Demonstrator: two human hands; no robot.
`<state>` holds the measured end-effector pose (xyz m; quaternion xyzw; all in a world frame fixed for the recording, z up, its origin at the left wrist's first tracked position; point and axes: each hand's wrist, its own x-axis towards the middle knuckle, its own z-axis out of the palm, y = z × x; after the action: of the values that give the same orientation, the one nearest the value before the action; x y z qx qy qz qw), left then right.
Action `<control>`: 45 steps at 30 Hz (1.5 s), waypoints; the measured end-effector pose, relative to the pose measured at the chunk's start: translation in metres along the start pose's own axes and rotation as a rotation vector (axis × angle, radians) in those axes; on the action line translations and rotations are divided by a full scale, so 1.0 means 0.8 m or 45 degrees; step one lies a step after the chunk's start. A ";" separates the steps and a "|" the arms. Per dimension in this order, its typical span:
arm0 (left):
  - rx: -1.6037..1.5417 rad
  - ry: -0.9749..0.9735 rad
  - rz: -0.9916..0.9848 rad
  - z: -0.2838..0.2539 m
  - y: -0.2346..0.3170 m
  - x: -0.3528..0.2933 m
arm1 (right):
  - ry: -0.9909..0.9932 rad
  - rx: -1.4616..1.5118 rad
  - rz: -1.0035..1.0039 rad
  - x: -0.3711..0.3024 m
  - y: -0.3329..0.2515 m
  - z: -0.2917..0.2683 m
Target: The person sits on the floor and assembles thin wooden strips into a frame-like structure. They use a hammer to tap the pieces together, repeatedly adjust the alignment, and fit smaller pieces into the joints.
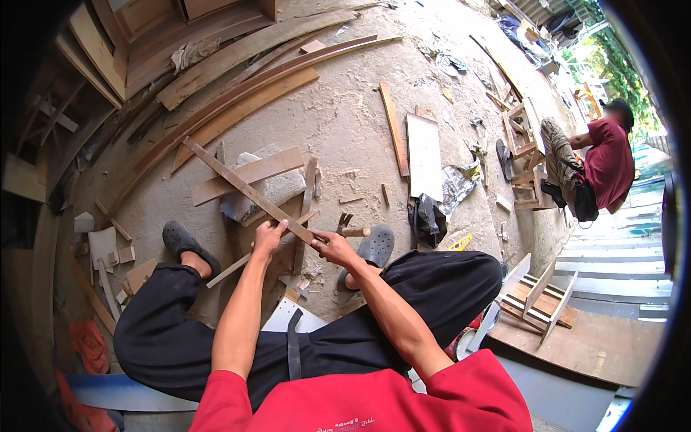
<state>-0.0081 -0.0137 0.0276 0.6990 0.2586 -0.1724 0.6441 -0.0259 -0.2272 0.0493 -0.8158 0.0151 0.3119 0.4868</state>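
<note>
A long, narrow wooden strip (241,189) runs slantwise away from me toward the far left. My right hand (332,247) is closed around its near end. My left hand (268,236) grips it a little farther along, where a thinner wooden strip (232,269) crosses; whether the left fingers also hold that one I cannot tell. Beneath the long strip, a wider board (248,177) lies across a pale stone block (277,189). Just right of my right hand, a hammer (355,232) with a light wooden handle lies beside my shoe.
Long planks (252,115) lie at the far left near a wooden cabinet (194,18). A white panel (423,155) and a black plastic bag (430,219) are to the right. Beyond them a person in a dark red shirt (608,158) sits by wooden frames (529,162). Offcuts litter the floor.
</note>
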 end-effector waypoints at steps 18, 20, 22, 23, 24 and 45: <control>-0.056 -0.004 -0.006 -0.005 -0.035 0.026 | 0.202 -0.481 -0.366 0.007 -0.012 0.030; -0.053 -0.027 -0.008 -0.003 -0.030 0.022 | 0.203 -0.491 -0.328 0.006 -0.010 0.029; -0.070 -0.033 -0.023 0.001 -0.020 0.017 | 0.221 -0.458 -0.343 0.009 -0.004 0.030; -0.082 -0.031 -0.031 0.001 -0.021 0.016 | 0.225 -0.443 -0.353 0.009 -0.004 0.030; -0.127 -0.038 -0.038 0.000 -0.021 0.017 | 0.225 -0.446 -0.343 0.010 -0.005 0.031; 0.048 0.008 0.104 0.007 -0.028 0.012 | 0.490 -0.424 -0.354 0.024 -0.029 -0.021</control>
<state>-0.0129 -0.0168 0.0033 0.7215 0.2286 -0.1488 0.6364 0.0059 -0.2231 0.0632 -0.9230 -0.0563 0.0799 0.3723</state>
